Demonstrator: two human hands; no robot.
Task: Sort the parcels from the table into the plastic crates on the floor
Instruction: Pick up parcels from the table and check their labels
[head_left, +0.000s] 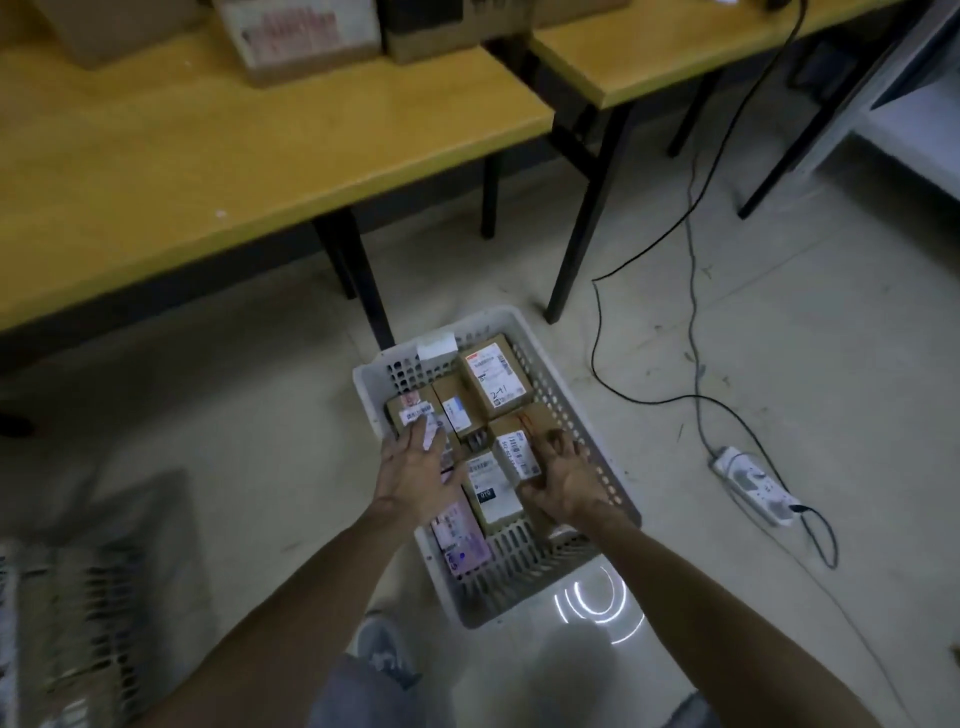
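Observation:
A white perforated plastic crate (566, 410) stands on the floor below me, filled with several small cardboard parcels bearing white labels. My left hand (413, 467) lies flat with straight fingers on a labelled parcel (413, 410) at the crate's left side. My right hand (563, 475) curls its fingers around a brown parcel with a barcode label (511, 447) at the crate's right side. A larger labelled parcel (496, 382) sits at the crate's far end. More cardboard parcels (301, 36) stand on the yellow table (208, 156).
A second crate (62, 623), blurred, stands at the lower left. Black table legs (358, 280) rise just behind the white crate. A black cable (597, 338) and a white power strip (753, 483) lie on the floor to the right. A second yellow table (649, 47) stands at the back right.

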